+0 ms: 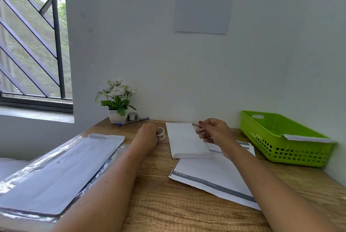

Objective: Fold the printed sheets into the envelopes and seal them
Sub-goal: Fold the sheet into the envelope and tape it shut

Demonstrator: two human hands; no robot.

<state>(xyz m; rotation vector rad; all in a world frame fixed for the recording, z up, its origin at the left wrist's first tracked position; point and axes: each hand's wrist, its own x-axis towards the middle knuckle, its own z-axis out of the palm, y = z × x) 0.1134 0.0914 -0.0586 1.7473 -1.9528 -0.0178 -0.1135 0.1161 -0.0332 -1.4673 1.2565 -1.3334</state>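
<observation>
A white envelope [187,141] lies on the wooden table [168,203] between my hands. My left hand [148,135] grips a small roll of clear tape [161,132] just left of the envelope. My right hand [213,130] pinches a short strip of tape [197,128] above the envelope's right edge. Printed sheets [215,175] lie under and in front of the envelope. A stack of blank envelopes [60,171] in clear plastic wrap sits at the left.
A green plastic basket [280,138] holding a white envelope stands at the right against the wall. A potted white flower [117,100], another tape roll [132,116] and a blue pen [133,121] sit at the back. A notice sheet [203,1] hangs on the wall.
</observation>
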